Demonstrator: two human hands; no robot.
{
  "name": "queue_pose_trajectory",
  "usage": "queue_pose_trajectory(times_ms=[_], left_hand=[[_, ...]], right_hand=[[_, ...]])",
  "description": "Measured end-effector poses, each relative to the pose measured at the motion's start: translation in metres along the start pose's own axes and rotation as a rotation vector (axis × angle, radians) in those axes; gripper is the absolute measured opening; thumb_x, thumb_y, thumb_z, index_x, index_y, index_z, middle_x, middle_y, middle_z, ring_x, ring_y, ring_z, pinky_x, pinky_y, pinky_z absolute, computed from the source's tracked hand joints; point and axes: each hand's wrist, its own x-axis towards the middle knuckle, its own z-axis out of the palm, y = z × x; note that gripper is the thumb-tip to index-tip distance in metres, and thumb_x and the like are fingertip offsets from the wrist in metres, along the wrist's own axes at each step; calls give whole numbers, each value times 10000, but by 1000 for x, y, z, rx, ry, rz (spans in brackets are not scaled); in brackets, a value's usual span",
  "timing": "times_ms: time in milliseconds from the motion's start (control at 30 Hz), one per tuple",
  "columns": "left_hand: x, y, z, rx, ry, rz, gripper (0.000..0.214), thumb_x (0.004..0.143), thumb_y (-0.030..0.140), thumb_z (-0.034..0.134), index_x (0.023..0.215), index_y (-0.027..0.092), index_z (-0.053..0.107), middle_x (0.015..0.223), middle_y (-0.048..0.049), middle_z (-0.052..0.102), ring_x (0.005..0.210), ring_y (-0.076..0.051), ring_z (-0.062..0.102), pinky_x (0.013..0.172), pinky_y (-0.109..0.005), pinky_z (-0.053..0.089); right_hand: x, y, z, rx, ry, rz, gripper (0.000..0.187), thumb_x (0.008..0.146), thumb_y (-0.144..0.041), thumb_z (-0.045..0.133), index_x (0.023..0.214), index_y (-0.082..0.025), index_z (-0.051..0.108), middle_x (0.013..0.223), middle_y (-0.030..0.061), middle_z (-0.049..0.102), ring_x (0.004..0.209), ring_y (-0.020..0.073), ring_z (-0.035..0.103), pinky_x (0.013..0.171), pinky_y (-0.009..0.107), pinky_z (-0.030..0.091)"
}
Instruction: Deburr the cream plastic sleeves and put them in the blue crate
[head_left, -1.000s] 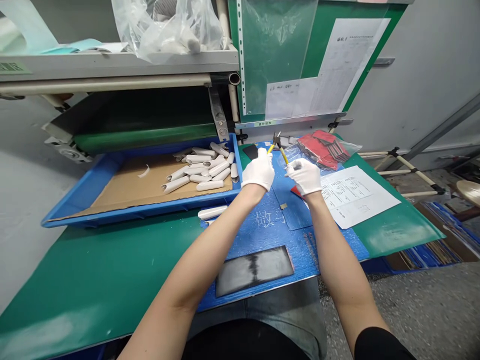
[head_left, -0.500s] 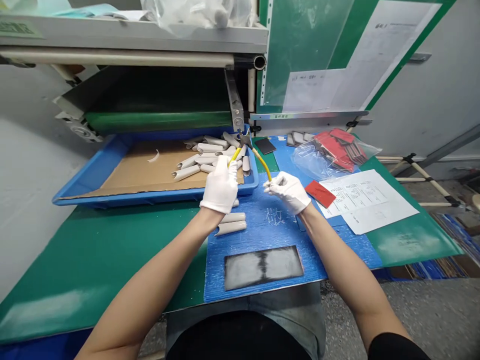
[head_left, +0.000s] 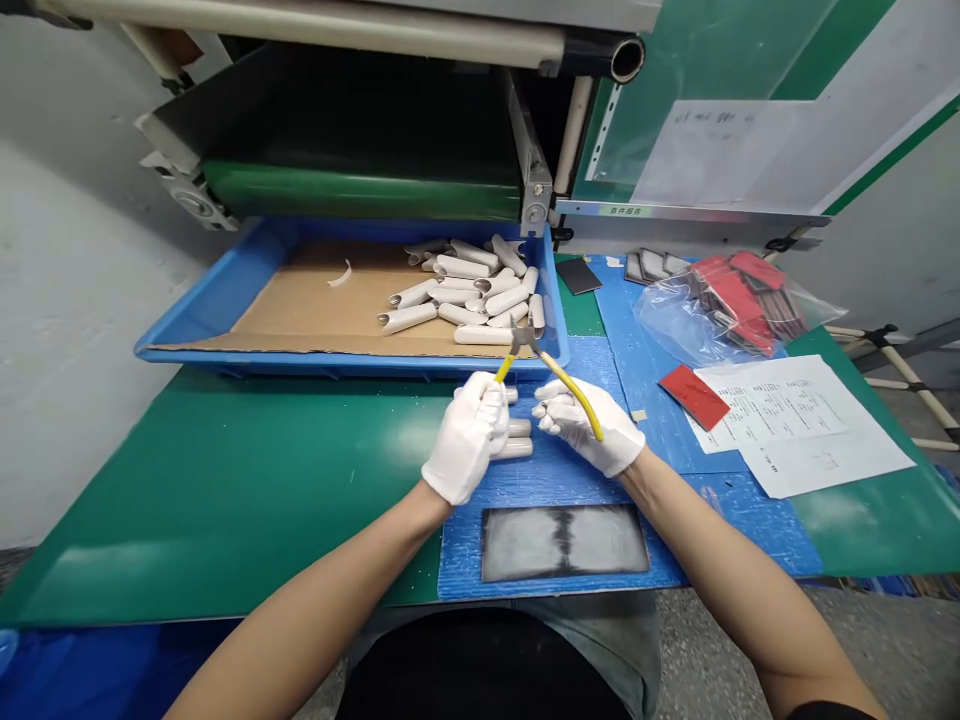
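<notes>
yellow-handled pliers (head_left: 568, 384) stand spread near the front right corner of the blue tray (head_left: 300, 366); left hand (head_left: 463, 440) closes fingers round one handle; right hand (head_left: 589, 428) curls fingers beside the other, grip undeterminable.

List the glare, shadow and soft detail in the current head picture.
Head view: pale glare on the green tabletop, lower left; head view: deep shadow above the green roller; head view: print on the white papers too soft to read.

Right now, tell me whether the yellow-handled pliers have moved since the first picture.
Yes: judged against the blue tray, the yellow-handled pliers moved left and nearer the person.
</notes>
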Motion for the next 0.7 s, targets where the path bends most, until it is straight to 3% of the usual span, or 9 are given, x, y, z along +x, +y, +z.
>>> queue_pose_trajectory(times_ms=[167, 333, 700], left_hand=[[-8, -9, 7, -123, -134, -143, 604, 895, 693, 772, 815, 236, 385, 588, 129, 285, 432, -25, 188, 402, -144, 216], [-13, -13, 11, -169, -249, -253, 559, 939, 701, 725, 850, 227, 443, 586, 131, 276, 420, -20, 153, 399, -164, 181], [-13, -10, 12, -74, -222, -223, 584, 923, 718, 735, 833, 231, 425, 624, 104, 317, 473, -38, 177, 438, -185, 180]], right_hand=[[-4, 0, 2, 106, 31, 18, 389, 643, -313, 1032, 914, -175, 790, 789, 24, 772, 659, 106, 722, 645, 179, 625], [-5, -1, 1, 200, 103, -34, 460, 553, -342, 1082, 857, -213, 761, 790, -9, 771, 629, 75, 700, 631, 137, 615], [-10, -2, 4, 250, 163, -65, 444, 563, -287, 1079, 780, -198, 702, 735, -20, 704, 610, 85, 676, 615, 153, 631]])
